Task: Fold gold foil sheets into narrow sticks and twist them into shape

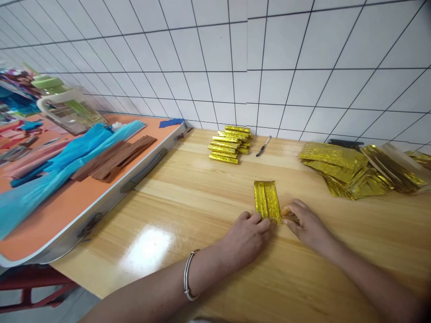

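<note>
Left hand (248, 237), fingers curled, covers the near edge of a creased gold-foil sheet (266, 197); right hand (308, 226) has thumb and forefinger at its near right corner, pinch unconfirmed. Bare wood flanks the sheet. Glossy wooden tabletop (191, 193) adjoins an orange-topped table (141, 157) and white-tiled wall (215, 54).

A pen (263, 146) lies on the wooden desk (161, 179), near the white tiled wall (208, 49) with dark grout lines. On the left, an orange desk (63, 224) with a pale rim carries crumpled blue sheets (50, 179), folded brown strips (114, 159) just beside them, pink sheets (40, 159) and, at its far corner, a dark-blue scrap (171, 123). Farther back are a clear box (81, 115) and a green-lidded bottle (50, 84); a red stool (33, 280) shows beneath at lower left.
</note>
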Available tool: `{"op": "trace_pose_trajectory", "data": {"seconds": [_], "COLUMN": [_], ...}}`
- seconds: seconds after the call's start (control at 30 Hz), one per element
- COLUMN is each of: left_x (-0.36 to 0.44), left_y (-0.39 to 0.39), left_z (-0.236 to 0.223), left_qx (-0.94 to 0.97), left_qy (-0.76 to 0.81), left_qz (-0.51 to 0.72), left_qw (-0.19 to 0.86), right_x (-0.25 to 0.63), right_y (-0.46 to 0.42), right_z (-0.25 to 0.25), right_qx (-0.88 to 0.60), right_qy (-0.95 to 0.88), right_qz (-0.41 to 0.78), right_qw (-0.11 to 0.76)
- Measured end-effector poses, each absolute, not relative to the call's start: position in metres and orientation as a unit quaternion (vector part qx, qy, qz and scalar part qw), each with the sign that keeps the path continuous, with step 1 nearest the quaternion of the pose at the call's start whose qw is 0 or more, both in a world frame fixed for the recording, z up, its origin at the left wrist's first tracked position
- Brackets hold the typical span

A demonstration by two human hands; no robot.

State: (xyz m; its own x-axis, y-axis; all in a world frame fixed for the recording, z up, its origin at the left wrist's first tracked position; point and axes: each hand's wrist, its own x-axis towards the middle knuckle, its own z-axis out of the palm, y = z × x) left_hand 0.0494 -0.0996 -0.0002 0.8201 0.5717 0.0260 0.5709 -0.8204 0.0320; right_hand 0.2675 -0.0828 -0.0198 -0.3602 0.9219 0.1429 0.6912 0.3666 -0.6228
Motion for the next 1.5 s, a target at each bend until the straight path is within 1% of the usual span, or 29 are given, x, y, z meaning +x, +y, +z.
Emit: {"op": "trace_pose_trajectory", "data": {"seconds": [0.07, 0.17, 0.3, 0.4, 0.53, 0.67, 0.9, 1.13, 1.37, 1.5], "left_x": [0.050, 0.052, 0.050, 0.039, 0.019, 0.013, 0.006, 0.009, 0.016, 0.030], "left_y": [-0.099, -0.098, -0.100, -0.106, -0.114, -0.117, -0.118, -0.109, -0.098, -0.089], "left_z": [-0.003, -0.006, -0.006, -0.002, -0.002, -0.005, 0.003, -0.006, -0.011, -0.013], "left_qx": [0.954, 0.955, 0.956, 0.960, 0.961, 0.958, 0.952, 0.937, 0.833, 0.804], "left_qy": [0.298, 0.294, 0.289, 0.276, 0.264, 0.264, 0.274, 0.306, 0.462, 0.493], "left_qz": [0.020, 0.023, 0.027, 0.031, 0.039, 0.044, 0.051, 0.123, 0.223, 0.242], "left_qw": [0.011, 0.015, 0.030, 0.036, 0.067, 0.099, 0.124, 0.113, 0.209, 0.227], "right_x": [0.265, 0.256, 0.247, 0.248, 0.243, 0.231, 0.232, 0.234, 0.240, 0.242], "right_y": [-0.091, -0.109, -0.129, -0.132, -0.128, -0.125, -0.126, -0.126, -0.126, -0.127], "right_z": [-0.014, -0.008, -0.012, -0.016, -0.015, -0.013, -0.021, -0.024, -0.022, -0.022], "right_qx": [-0.518, -0.499, -0.459, -0.442, -0.433, -0.463, -0.458, -0.463, -0.455, -0.454], "right_qy": [-0.784, -0.814, -0.865, -0.885, -0.895, -0.883, -0.886, -0.882, -0.882, -0.878], "right_qz": [0.234, 0.165, 0.114, 0.076, 0.045, 0.028, 0.022, 0.029, 0.070, 0.083], "right_qw": [0.251, 0.248, 0.166, 0.124, 0.093, 0.074, 0.072, 0.079, 0.098, 0.123]}}
